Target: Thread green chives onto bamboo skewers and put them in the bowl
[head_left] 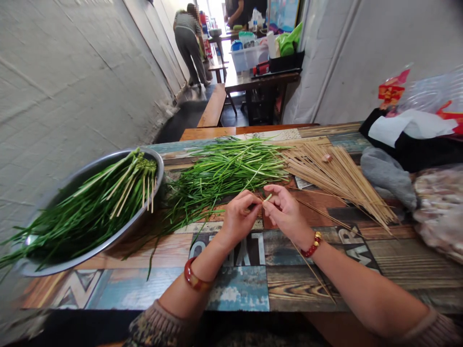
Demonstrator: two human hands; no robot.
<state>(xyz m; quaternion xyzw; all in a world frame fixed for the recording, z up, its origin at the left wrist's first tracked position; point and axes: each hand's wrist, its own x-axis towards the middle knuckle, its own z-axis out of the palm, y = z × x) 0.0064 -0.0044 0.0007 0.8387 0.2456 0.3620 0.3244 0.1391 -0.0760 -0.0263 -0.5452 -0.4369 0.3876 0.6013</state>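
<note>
Close together over the table, my left hand [238, 215] and my right hand [285, 212] meet at the fingertips, both pinched shut. A short pale-green stem end of a garlic chive [268, 197] shows between them, apparently in the left fingers. From under my right hand a thin bamboo skewer [314, 272] slants down toward the table's near edge; its grip is partly hidden. Just beyond the hands lies a loose heap of garlic chives [231, 164]. To its right, a fan of bamboo skewers [336, 178] is spread out.
At left, a metal basin [161, 166] holds chives threaded on skewers [139, 176]. A grey plastic bag [387, 176] and a clear bag of pale pieces [441, 207] sit at right. Farther back are a bench [213, 106], a plastic bin [249, 58] and a bending person [190, 43].
</note>
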